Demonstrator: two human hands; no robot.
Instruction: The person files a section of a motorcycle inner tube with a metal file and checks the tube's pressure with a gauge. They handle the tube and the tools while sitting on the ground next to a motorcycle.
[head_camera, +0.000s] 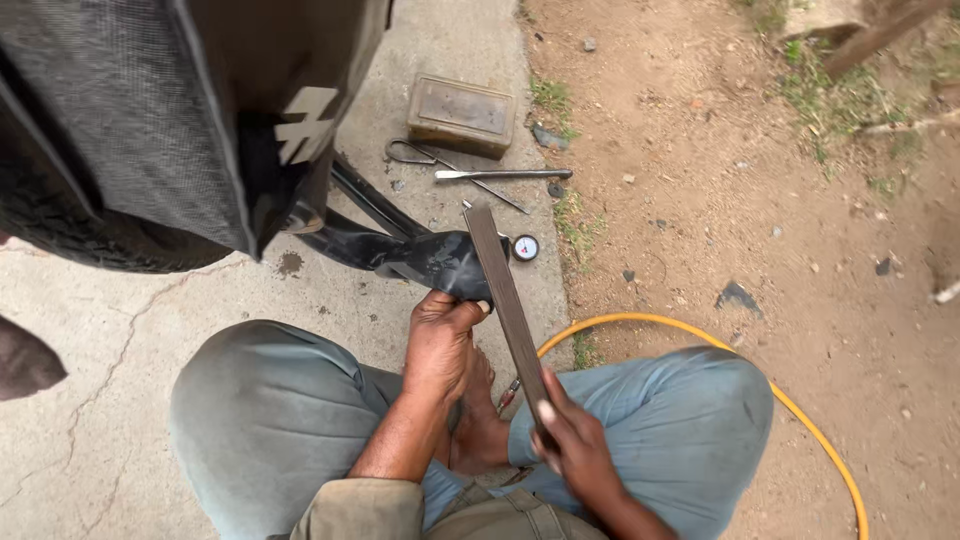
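I sit cross-legged on a concrete slab (120, 420). My left hand (440, 340) grips a black rubber inner tube (415, 255) that runs back under a dark vehicle body (150, 110). My right hand (575, 445) holds the near end of a long flat metal file (505, 295). The file's far end rests on the tube just above my left thumb.
A worn metal box (462, 112), scissors (415, 153), a flat metal tool (500, 175) and a small round pressure gauge (525, 247) lie on the concrete edge. A yellow hose (800, 420) curves over the dirt ground (760, 200). A tyre (70, 230) stands at left.
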